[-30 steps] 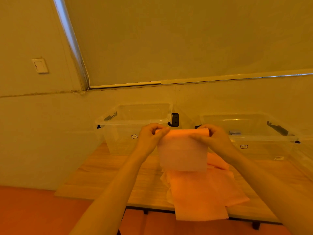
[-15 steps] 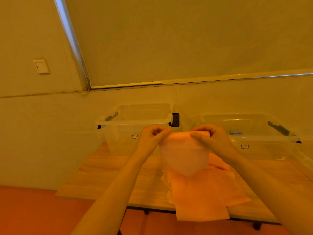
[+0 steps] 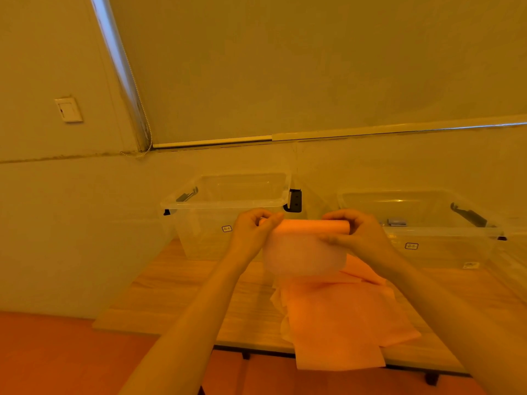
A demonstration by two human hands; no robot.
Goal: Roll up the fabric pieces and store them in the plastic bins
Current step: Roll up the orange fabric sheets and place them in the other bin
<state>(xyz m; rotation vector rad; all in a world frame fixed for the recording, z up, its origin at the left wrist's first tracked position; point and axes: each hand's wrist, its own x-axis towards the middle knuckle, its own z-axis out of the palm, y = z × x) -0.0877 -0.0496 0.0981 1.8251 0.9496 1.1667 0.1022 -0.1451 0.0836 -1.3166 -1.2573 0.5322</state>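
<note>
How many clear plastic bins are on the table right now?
2. The left bin sits at the table's back left; the right bin sits at the back right.

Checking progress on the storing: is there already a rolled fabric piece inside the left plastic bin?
No, the left plastic bin looks empty through its clear walls, and the only rolled piece is gripped by both hands in the air.
</note>
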